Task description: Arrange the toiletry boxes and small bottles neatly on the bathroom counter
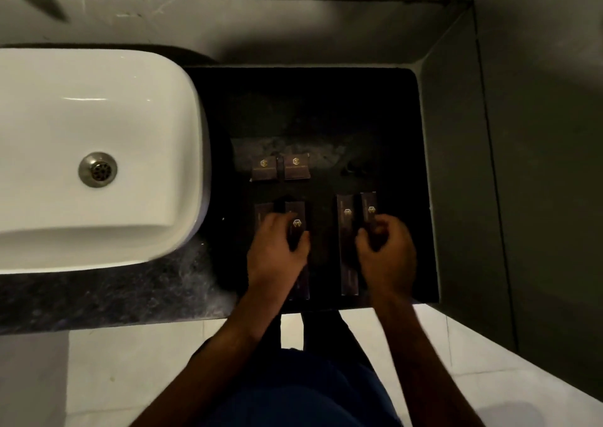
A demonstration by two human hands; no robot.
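Note:
On the dark counter (326, 116) lie several dark brown toiletry boxes with gold logos. Two small square boxes (280, 167) sit side by side further back. In front, a left pair of long boxes (295, 212) lies under my left hand (277, 250), whose fingers wrap the right box of that pair. A right pair of long boxes (348, 247) lies lengthwise; my right hand (386, 250) grips the rightmost one (369, 208) near its middle. A small dark item (354, 168), unclear in the dim light, sits right of the square boxes.
A white basin (98, 126) with a metal drain (98, 169) stands on the left. Tiled walls close the counter at the back and right (489, 132). The counter's front edge (163, 312) runs just below my hands, with pale floor beneath.

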